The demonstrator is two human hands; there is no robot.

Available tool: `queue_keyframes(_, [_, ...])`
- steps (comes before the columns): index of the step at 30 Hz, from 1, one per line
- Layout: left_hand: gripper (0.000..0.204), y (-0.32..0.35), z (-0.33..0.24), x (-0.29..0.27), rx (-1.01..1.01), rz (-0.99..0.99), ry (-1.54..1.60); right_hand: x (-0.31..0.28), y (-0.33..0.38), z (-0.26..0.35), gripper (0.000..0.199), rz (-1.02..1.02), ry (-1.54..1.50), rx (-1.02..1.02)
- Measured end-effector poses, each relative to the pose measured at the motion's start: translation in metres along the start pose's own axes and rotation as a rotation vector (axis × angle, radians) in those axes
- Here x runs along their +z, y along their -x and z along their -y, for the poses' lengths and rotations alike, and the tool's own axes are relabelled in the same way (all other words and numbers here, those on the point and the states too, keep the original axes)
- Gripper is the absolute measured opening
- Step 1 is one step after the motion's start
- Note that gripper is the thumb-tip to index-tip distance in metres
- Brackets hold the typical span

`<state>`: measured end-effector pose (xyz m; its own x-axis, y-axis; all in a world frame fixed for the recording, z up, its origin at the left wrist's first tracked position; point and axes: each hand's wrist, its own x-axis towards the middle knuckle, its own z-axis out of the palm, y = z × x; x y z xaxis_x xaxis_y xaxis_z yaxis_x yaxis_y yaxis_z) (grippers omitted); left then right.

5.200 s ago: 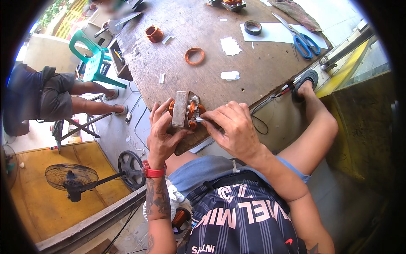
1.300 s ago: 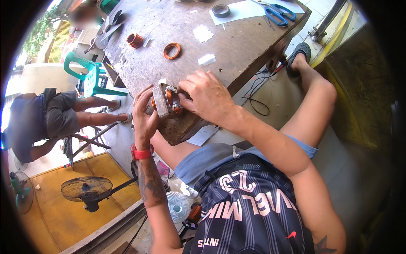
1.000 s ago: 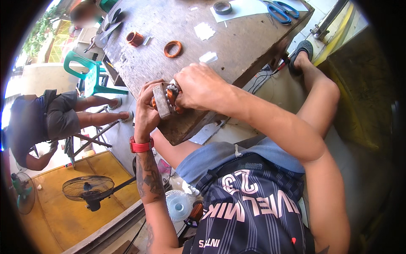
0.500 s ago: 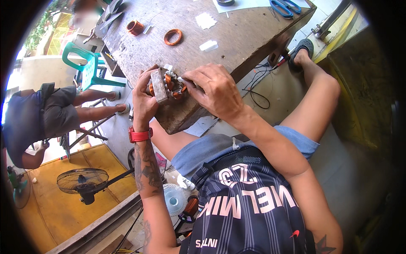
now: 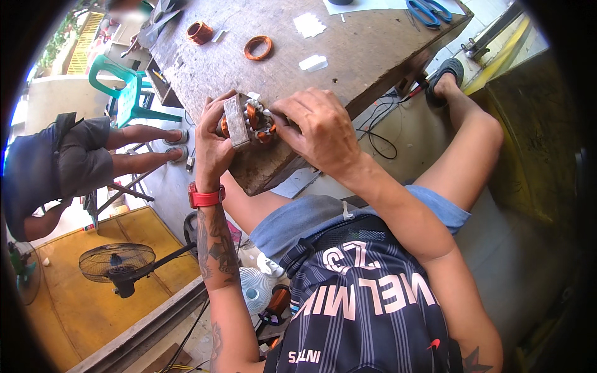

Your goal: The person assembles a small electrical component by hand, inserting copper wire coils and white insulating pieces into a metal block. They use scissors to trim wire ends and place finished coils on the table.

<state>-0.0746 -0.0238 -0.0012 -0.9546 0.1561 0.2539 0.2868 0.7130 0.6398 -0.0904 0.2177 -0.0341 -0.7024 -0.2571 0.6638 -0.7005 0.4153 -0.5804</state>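
A small motor stator, a grey laminated steel block with orange copper windings and white insulation slips, rests at the near edge of the worn wooden workbench. My left hand wraps around its left side, holding it. My right hand grips the right side, its fingertips pressed on the windings and white slips. Two loose copper wire coils lie farther back on the bench: a flat ring and a thicker coil.
White paper pieces and blue-handled scissors lie on the bench. A seated person is at the left by a green plastic chair. A floor fan stands below; black cables hang under the bench.
The stator stays held in both hands at the bench edge. My right hand has shifted across its top, from covering it to pinching the windings on its right side. The view tilted slightly.
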Motion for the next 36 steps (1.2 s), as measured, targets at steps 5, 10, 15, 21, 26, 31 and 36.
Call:
queue_keyframes(5, [0.043, -0.001, -0.003, 0.000, -0.002, -0.010, -0.006, -0.005, -0.005, 0.001, 0.021, -0.059, -0.088, 0.077])
queue_keyframes(10, [0.047, 0.001, -0.004, 0.002, -0.032, -0.048, 0.086, -0.014, -0.012, 0.000, 0.020, -0.079, -0.311, 0.211])
queue_keyframes(15, [0.051, 0.004, -0.003, 0.003, -0.005, -0.083, 0.098, -0.014, -0.037, -0.018, 0.021, 0.046, -0.230, 0.040])
queue_keyframes(21, [0.051, 0.005, 0.000, 0.004, -0.014, -0.090, 0.107, -0.010, -0.063, -0.041, 0.027, 0.395, 0.081, -0.316])
queue_keyframes(26, [0.051, 0.006, 0.002, 0.005, -0.031, -0.087, 0.118, -0.013, -0.072, -0.045, 0.029, 0.559, 0.070, -0.344])
queue_keyframes(31, [0.051, 0.007, 0.003, 0.004, -0.029, -0.088, 0.106, -0.016, -0.077, -0.045, 0.027, 0.686, 0.064, -0.332])
queue_keyframes(36, [0.051, 0.007, 0.003, 0.004, -0.041, -0.085, 0.079, -0.018, -0.067, -0.047, 0.017, 0.562, 0.015, -0.380])
